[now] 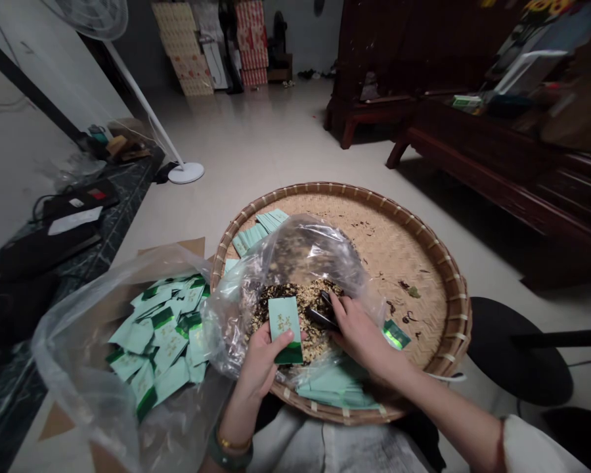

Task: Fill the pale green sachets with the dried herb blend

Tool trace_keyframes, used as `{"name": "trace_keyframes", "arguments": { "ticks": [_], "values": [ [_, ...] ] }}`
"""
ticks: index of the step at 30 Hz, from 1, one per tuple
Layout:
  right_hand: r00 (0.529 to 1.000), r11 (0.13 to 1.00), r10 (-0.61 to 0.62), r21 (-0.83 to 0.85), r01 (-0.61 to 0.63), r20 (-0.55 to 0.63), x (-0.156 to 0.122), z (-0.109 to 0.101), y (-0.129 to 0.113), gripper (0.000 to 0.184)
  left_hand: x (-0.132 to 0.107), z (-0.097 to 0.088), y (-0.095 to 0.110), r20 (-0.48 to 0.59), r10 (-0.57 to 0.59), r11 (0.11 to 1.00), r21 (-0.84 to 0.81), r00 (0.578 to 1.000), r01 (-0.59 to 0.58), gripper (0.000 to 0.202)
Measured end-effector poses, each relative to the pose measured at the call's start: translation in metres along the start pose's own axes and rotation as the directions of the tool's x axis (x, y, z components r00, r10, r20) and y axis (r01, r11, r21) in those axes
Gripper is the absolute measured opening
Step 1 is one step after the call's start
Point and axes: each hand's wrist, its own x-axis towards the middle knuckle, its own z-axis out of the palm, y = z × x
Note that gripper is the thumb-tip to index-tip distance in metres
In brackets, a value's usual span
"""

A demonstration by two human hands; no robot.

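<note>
You're in a room of a home, it looks like a living room: a dark wooden sofa [477, 148] runs along the right, a standing fan [142, 98] stands left, and stacked cartons [211, 49] line the far wall past the tiled floor [246, 144].

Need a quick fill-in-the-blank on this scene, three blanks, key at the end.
The left hand holds a flat mint-green sachet with a ____ band at its lower end. A small black object is gripped by the ____ hand above dried speckled plant matter in a clear plastic bag. A pile of matching sachets in a second clear plastic bag lies on the ____ side of the round woven bamboo tray.

Missing, in order: dark green, right, left.
</note>
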Motion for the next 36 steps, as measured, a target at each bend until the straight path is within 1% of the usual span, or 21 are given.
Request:
{"name": "trace_keyframes", "arguments": {
  "ticks": [3, 4, 6, 8, 9, 11, 14, 16, 18, 19, 21, 23, 24, 26, 28, 30, 31, 33, 34, 35, 36],
  "values": [
    [1.0, 0.974, -0.017, 0.226, 0.011, 0.024, 0.005, -0.014, 0.011, 0.064, -0.001, -0.002, -0.001, -0.017, 0.009, 1.0, 0.024, 1.0, -0.009, 0.048],
    [0.999, 0.945, -0.028, 0.326, 0.013, 0.041, 0.006, -0.022, 0.014, 0.061, -0.001, -0.003, -0.001, -0.016, 0.005, 0.999, 0.034, 1.0, -0.004, 0.048],
    [0.995, 0.863, -0.023, 0.505, -0.028, 0.095, 0.009, -0.036, 0.019, 0.055, -0.001, -0.004, -0.002, 0.003, -0.009, 0.998, 0.063, 1.0, 0.008, 0.047],
    [0.988, 0.788, -0.03, 0.612, -0.069, 0.149, 0.013, -0.047, 0.019, 0.05, 0.0, -0.004, -0.003, 0.027, -0.022, 0.996, 0.091, 0.999, 0.019, 0.045],
    [0.986, 0.773, -0.042, 0.63, -0.071, 0.163, 0.015, -0.051, 0.017, 0.05, 0.0, -0.004, -0.003, 0.035, -0.026, 0.995, 0.101, 0.999, 0.023, 0.044],
    [0.984, 0.794, -0.063, 0.605, -0.051, 0.166, 0.017, -0.051, 0.012, 0.05, 0.001, -0.004, -0.004, 0.032, -0.024, 0.994, 0.111, 0.999, 0.02, 0.045],
    [0.99, 0.877, -0.058, 0.481, -0.009, 0.126, 0.012, -0.037, 0.004, 0.052, 0.002, -0.004, -0.006, -0.005, 0.021, 0.994, 0.106, 1.0, -0.02, 0.046],
    [0.995, 0.93, -0.073, 0.366, 0.045, 0.061, 0.001, -0.023, 0.001, 0.06, 0.001, -0.006, -0.006, -0.026, 0.046, 0.994, 0.096, 0.999, -0.043, 0.046],
    [0.993, 0.971, -0.115, 0.213, 0.111, 0.005, -0.012, -0.008, 0.0, 0.077, 0.001, -0.008, -0.007, -0.032, 0.053, 0.995, 0.083, 0.998, -0.05, 0.046],
    [0.993, 0.984, -0.116, 0.135, 0.116, -0.009, -0.019, -0.001, 0.0, 0.082, 0.0, -0.008, -0.007, -0.03, 0.053, 0.996, 0.078, 0.998, -0.05, 0.046],
    [0.996, 0.996, -0.089, 0.021, 0.089, -0.011, -0.029, 0.01, 0.001, 0.079, 0.0, -0.008, -0.006, -0.024, 0.053, 0.996, 0.075, 0.998, -0.051, 0.046],
    [0.998, 0.999, -0.054, 0.0, 0.054, 0.013, -0.033, 0.016, 0.005, 0.073, -0.002, -0.007, -0.005, -0.013, 0.047, 0.996, 0.082, 0.999, -0.046, 0.046],
    [0.998, 0.998, -0.048, 0.03, 0.047, 0.032, -0.033, 0.016, 0.008, 0.071, -0.002, -0.007, -0.005, -0.007, 0.043, 0.995, 0.088, 0.999, -0.042, 0.046],
    [0.997, 0.987, -0.054, 0.157, 0.044, 0.063, -0.03, 0.009, 0.014, 0.066, -0.004, -0.006, -0.003, 0.002, 0.033, 0.995, 0.098, 0.999, -0.033, 0.045],
    [0.995, 0.944, -0.069, 0.326, 0.042, 0.071, -0.025, -0.005, 0.019, 0.061, -0.006, -0.005, -0.001, 0.006, 0.025, 0.995, 0.101, 1.0, -0.025, 0.045],
    [0.995, 0.874, -0.061, 0.486, 0.016, 0.077, -0.02, -0.022, 0.022, 0.06, -0.007, -0.005, 0.0, 0.014, 0.018, 0.994, 0.104, 1.0, -0.019, 0.045],
    [0.994, 0.828, -0.043, 0.56, -0.02, 0.099, -0.017, -0.031, 0.022, 0.06, -0.008, -0.006, 0.0, 0.024, 0.014, 0.994, 0.112, 1.0, -0.016, 0.044],
    [0.981, 0.716, -0.018, 0.687, -0.123, 0.194, -0.012, -0.046, 0.019, 0.059, -0.008, -0.007, 0.0, 0.055, 0.003, 0.991, 0.137, 0.998, -0.011, 0.043],
    [0.966, 0.664, -0.024, 0.726, -0.176, 0.256, -0.01, -0.052, 0.016, 0.059, -0.008, -0.007, 0.0, 0.07, -0.005, 0.988, 0.151, 0.998, -0.006, 0.042],
    [0.95, 0.628, -0.045, 0.748, -0.215, 0.311, -0.007, -0.056, 0.013, 0.059, -0.008, -0.007, -0.001, 0.084, -0.014, 0.986, 0.166, 0.996, 0.0, 0.041],
    [0.933, 0.613, -0.074, 0.755, -0.235, 0.351, -0.005, -0.059, 0.009, 0.06, -0.008, -0.007, -0.001, 0.094, -0.024, 0.984, 0.181, 0.995, 0.007, 0.04]
  ]
}}
